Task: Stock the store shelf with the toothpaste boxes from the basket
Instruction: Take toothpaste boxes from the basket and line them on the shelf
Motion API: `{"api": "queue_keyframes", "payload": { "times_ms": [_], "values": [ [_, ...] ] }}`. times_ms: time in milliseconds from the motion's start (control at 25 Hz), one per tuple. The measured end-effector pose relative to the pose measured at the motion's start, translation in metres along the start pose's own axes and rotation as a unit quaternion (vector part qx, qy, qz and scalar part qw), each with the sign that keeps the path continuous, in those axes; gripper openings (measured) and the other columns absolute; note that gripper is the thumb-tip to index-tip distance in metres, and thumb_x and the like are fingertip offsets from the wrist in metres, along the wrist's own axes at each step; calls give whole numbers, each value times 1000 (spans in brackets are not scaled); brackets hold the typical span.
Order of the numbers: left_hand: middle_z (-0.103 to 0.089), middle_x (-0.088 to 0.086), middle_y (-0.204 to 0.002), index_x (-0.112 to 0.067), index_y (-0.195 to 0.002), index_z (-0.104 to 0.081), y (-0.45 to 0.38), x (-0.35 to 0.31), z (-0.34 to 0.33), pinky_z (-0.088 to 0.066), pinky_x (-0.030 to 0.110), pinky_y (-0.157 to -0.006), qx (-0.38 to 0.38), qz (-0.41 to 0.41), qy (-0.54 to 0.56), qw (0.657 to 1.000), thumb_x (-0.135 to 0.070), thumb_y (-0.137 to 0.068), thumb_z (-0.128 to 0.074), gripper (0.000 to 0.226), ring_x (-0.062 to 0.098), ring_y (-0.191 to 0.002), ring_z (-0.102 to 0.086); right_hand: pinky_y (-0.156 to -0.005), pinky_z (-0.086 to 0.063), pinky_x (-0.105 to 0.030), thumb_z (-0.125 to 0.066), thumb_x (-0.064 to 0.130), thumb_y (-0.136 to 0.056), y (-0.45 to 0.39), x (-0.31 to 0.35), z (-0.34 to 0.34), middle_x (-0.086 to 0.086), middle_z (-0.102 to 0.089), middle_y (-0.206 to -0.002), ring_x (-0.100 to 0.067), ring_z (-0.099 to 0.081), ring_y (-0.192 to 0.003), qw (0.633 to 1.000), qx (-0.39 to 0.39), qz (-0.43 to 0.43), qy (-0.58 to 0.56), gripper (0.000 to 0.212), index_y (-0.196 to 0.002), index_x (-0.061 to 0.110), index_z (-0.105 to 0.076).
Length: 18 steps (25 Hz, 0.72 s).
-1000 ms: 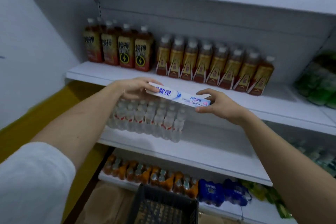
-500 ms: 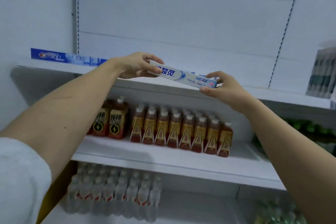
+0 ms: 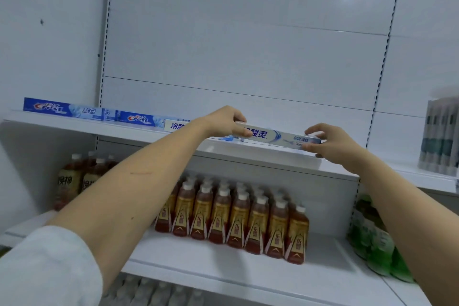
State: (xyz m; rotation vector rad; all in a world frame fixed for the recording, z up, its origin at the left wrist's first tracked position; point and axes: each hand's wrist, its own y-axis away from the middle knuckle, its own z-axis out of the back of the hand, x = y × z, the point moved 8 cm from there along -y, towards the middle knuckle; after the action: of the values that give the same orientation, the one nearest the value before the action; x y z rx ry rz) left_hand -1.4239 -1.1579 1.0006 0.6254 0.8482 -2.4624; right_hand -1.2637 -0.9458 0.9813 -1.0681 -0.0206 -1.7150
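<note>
A long white toothpaste box (image 3: 278,137) with blue lettering lies lengthwise at the front of the top shelf (image 3: 263,154). My left hand (image 3: 224,122) grips its left end and my right hand (image 3: 330,141) pinches its right end. Left of it on the same shelf stand two blue Crest boxes (image 3: 62,108) (image 3: 141,119) and another white toothpaste box (image 3: 175,126), partly hidden behind my left wrist. The basket is out of view.
Rows of brown tea bottles (image 3: 236,221) fill the shelf below, with darker bottles (image 3: 72,181) at the left and green bottles (image 3: 372,243) at the right. Grey-green packs (image 3: 439,136) stand on the neighbouring shelf at the right. Water bottles (image 3: 154,290) sit lowest.
Both hands have lifted the white toothpaste box from chest height up to the top shelf, and my view has tilted upward. The basket has dropped out of sight.
</note>
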Motion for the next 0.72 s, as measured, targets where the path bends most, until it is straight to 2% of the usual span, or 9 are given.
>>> {"api": "queue_keyframes", "payload": {
  "times_ms": [80, 120, 160, 240, 320, 440, 600, 720],
  "values": [
    [-51, 2, -99, -17, -100, -57, -15, -1, -22, -36, 29, -86, 7, 10, -28, 1000, -34, -82, -77, 32, 17, -91, -47, -84, -53, -44, -72, 18, -86, -13, -19, 4, -14, -61, -116, -25, -59, -89, 999, 6, 7, 45, 33, -117, 21, -59],
    [-54, 4, -103, -15, -102, -59, -21, 1, -32, -39, 31, -89, 9, 18, -44, 999, -35, -83, -76, 32, 19, -96, -51, -84, -51, -40, -71, 20, -88, -19, -26, 5, -12, -58, -120, -24, -58, -95, 998, 6, 13, 67, 32, -117, 22, -58],
    [-61, 6, -112, -10, -111, -64, -26, 2, -39, -43, 34, -95, 5, 26, -56, 998, -34, -84, -75, 38, 23, -105, -56, -86, -49, -37, -70, 21, -89, -26, -33, 7, -12, -57, -123, -23, -56, -100, 997, 6, 18, 81, 31, -117, 24, -58],
    [-61, 10, -128, -7, -125, -62, -31, 6, -46, -43, 36, -99, -8, 42, -64, 997, -34, -86, -73, 49, 26, -118, -56, -92, -46, -35, -67, 22, -90, -41, -42, 4, -11, -56, -127, -20, -51, -103, 994, 15, 28, 104, 28, -116, 25, -58],
    [-56, 9, -136, -12, -133, -58, -35, 10, -48, -42, 31, -98, -19, 65, -65, 996, -35, -86, -73, 54, 23, -123, -53, -91, -43, -33, -66, 23, -91, -54, -46, -2, -10, -56, -126, -20, -50, -101, 990, 34, 36, 132, 29, -118, 25, -58],
    [-52, 9, -140, -22, -134, -57, -43, 12, -53, -38, 31, -102, -38, 82, -111, 990, -34, -88, -70, 49, 21, -129, -49, -85, -37, -28, -64, 22, -91, -68, -47, -10, -11, -55, -121, -24, -51, -101, 985, 34, 53, 160, 33, -124, 21, -59],
    [-47, 7, -145, -23, -137, -56, -44, 6, -59, -36, 33, -105, -81, 92, -149, 981, -32, -92, -65, 46, 23, -132, -45, -93, -38, -31, -60, 16, -93, -76, -44, -17, -16, -48, -134, -33, -52, -117, 978, 12, 71, 194, 37, -131, 15, -59],
    [-46, 7, -146, -21, -138, -54, -39, 0, -56, -36, 33, -104, -89, 95, -184, 974, -30, -94, -61, 46, 24, -132, -44, -97, -38, -32, -57, 19, -95, -76, -44, -18, -15, -46, -140, -32, -50, -121, 977, 39, 60, 203, 40, -134, 14, -56]
  ]
}}
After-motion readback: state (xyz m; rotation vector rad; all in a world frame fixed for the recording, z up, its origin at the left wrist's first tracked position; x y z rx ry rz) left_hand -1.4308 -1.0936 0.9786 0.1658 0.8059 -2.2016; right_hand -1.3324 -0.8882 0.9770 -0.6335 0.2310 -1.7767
